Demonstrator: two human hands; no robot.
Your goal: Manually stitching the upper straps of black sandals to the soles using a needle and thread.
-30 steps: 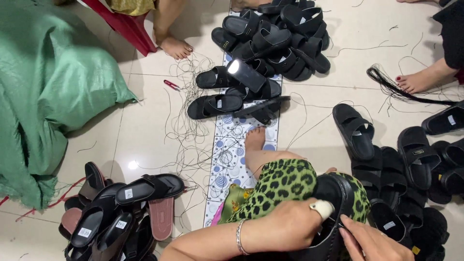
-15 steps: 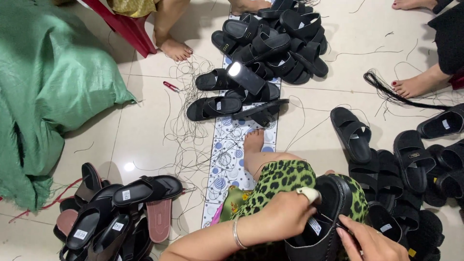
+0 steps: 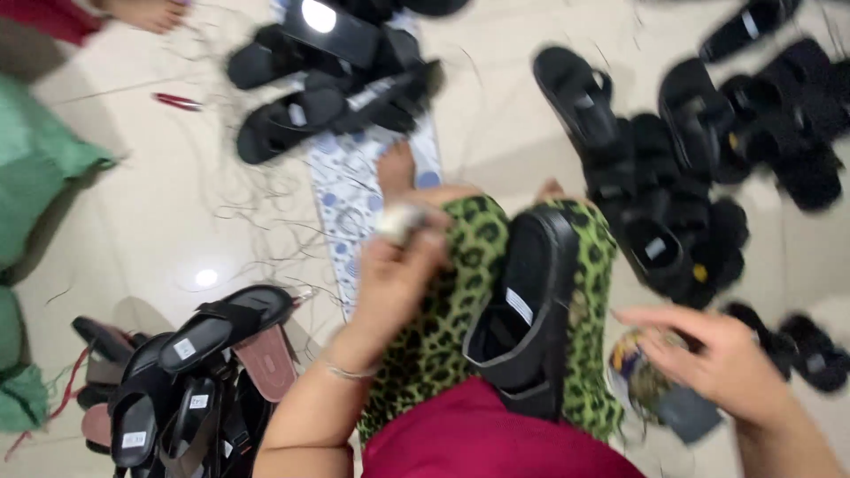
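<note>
A black strapped sandal [image 3: 524, 314] rests upright on my lap, on green leopard-print trousers [image 3: 443, 319]. My left hand [image 3: 396, 270] hovers just left of it, fingers closed on a small whitish object [image 3: 398, 221] that is too blurred to name. My right hand [image 3: 708, 354] is to the right of the sandal, fingers apart and holding nothing, above a small patterned item [image 3: 639, 372] and a dark flat piece [image 3: 686, 412]. My bare foot [image 3: 396, 168] rests on a blue-patterned mat [image 3: 350, 190].
A pile of black sandals [image 3: 190, 381] lies at lower left, another pile [image 3: 691, 150] at right, more sandals [image 3: 328, 80] at the top. Loose threads [image 3: 248, 204] litter the pale tiled floor. Red-handled snips [image 3: 177, 102] lie upper left beside green cloth [image 3: 35, 168].
The view has swung down and closer. My left hand lifted off the sandal with the whitish object; my right hand let go and moved to the right. The sandal now stands on my lap.
</note>
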